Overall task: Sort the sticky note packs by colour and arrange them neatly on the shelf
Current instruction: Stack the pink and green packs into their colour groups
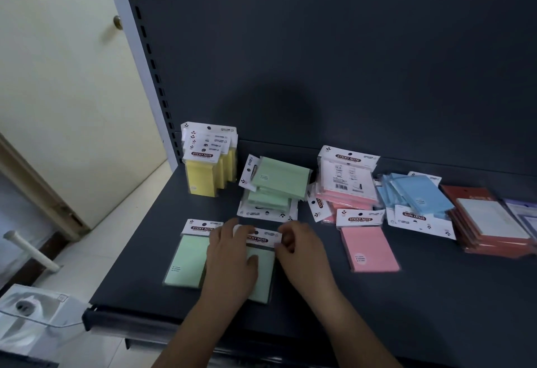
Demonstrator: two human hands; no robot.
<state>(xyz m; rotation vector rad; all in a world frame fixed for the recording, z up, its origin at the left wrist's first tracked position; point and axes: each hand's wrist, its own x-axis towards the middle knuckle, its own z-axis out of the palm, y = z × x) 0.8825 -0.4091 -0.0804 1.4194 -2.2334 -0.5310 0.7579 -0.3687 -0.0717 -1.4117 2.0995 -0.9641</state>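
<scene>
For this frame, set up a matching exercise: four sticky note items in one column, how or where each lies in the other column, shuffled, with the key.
Column one
1. yellow packs
2. front green pack on the right
3. single pink pack
4. blue packs

Column two
A. lying flat alone in front of the pink pile
B. standing upright at the back left of the shelf
C. heaped between the pink pile and the red packs
D. under the left hand, with the right hand at its edge

Pairs: 1-B, 2-D, 3-A, 4-C
</scene>
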